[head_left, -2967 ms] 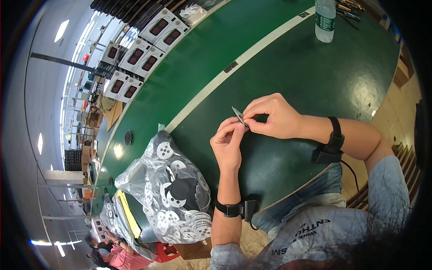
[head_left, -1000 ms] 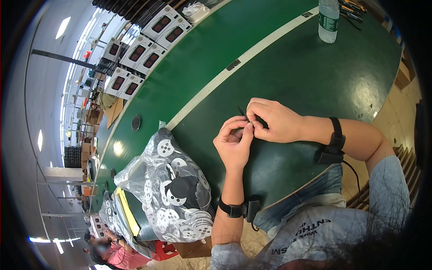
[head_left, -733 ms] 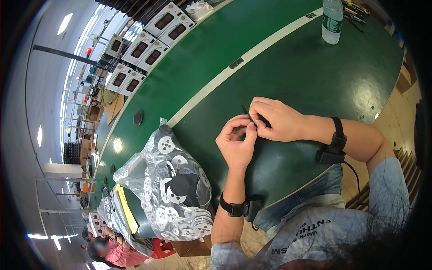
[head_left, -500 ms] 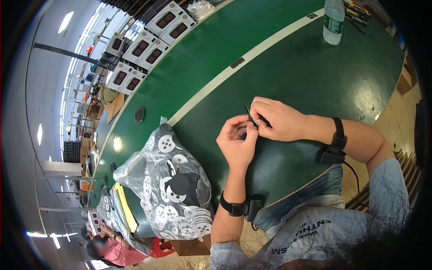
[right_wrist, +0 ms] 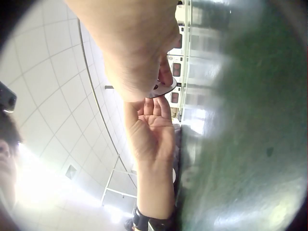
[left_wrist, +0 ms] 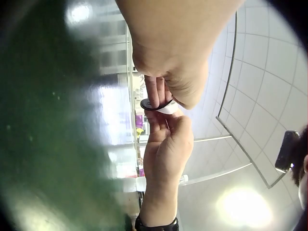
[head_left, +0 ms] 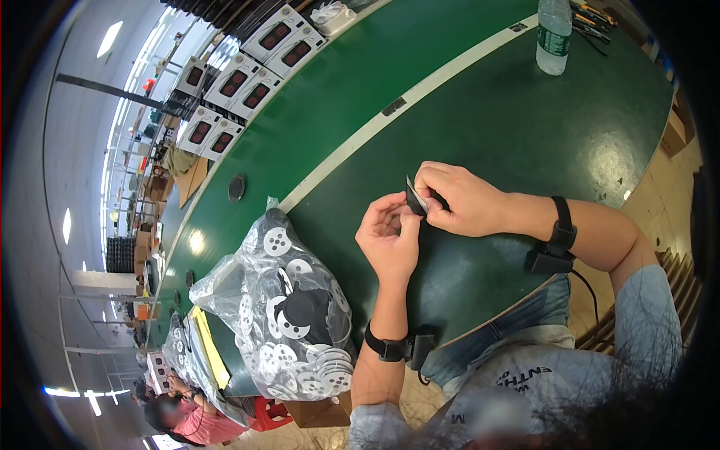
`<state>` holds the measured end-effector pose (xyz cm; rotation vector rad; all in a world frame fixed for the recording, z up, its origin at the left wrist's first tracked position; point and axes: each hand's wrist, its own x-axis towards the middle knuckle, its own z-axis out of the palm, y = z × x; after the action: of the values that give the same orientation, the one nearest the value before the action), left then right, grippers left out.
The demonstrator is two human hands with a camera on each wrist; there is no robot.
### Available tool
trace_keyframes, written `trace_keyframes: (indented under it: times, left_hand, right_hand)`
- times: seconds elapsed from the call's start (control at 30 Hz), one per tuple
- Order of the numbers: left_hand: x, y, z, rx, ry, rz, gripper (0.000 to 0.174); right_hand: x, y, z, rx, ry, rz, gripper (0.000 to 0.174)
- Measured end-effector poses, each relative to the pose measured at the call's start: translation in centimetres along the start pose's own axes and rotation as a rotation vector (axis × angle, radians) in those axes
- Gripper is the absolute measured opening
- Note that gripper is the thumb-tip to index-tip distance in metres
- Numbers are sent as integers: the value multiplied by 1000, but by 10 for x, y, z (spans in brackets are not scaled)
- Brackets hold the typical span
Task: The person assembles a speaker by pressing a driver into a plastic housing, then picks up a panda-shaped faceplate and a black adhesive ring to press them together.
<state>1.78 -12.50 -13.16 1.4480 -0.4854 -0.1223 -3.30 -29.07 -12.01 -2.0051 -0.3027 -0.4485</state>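
Observation:
Between both hands is a thin round disc [head_left: 412, 203], black on one side, with a white layer lifted from it. My left hand [head_left: 389, 244] pinches the disc by its edge between thumb and fingertips. My right hand [head_left: 466, 199] pinches at the white side, its fingers curled in. In the left wrist view the black face [left_wrist: 148, 104] shows small holes, and a white flap [left_wrist: 169, 108] bends away toward the fingers. The right wrist view shows the pale side [right_wrist: 164, 88] with a dark hole. The right fingertips are partly hidden.
A clear plastic bag [head_left: 217, 289] full of white holed discs lies left of my left forearm. A water bottle [head_left: 553, 43] stands at the far right beside several tools [head_left: 592, 21]. Boxes [head_left: 276, 34] line the far side. A dark round piece [head_left: 236, 187] lies on the far green strip.
The disc, seen nearly edge-on half a second ago, now shows a pale layer apart from the black. My left hand has shifted slightly left. The dark round piece has slid toward the boxes.

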Motion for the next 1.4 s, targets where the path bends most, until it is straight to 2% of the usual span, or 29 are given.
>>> trace_keyframes:
  times: [0.17, 0.23, 0.27, 0.43, 0.5, 0.57, 0.7, 1.07, 1.23, 1.37, 1.4]
  left_hand:
    - [0, -4, -3, -47, -63, 8, 23]
    - [1, -4, 1, -75, -53, 35, 23]
    - [1, -8, 0, -105, -70, 23, 21]
    - [2, -11, -4, -198, -109, 3, 23]
    - [1, -11, -1, -136, -100, -8, 20]
    - [0, -4, 3, -93, -64, 2, 20]
    - [2, -8, 0, -85, -35, 5, 14]
    - [4, -8, -1, -56, -55, -21, 22]
    - [3, -8, -1, -72, -46, -31, 19]
    - [5, -11, -2, -85, -39, -46, 17]
    - [6, -11, -3, -92, -36, -50, 16]
  right_hand:
    - [0, -2, 0, -4, 49, -8, 15]
    - [2, -1, -1, -36, 67, -76, 16]
    - [3, -5, -2, -43, 58, -31, 16]
    - [5, -10, 1, -20, 90, -36, 13]
    - [6, -7, 2, -75, 123, -92, 12]
    - [5, -8, 8, 14, 137, -5, 9]
    - [5, -6, 12, -31, 113, -23, 10]
    - [3, -2, 9, 51, 75, 61, 8]
    - [4, 0, 8, 88, 49, 64, 7]
    - [4, -5, 11, 205, 58, 99, 12]
    - [3, -1, 10, 209, 41, 104, 18]
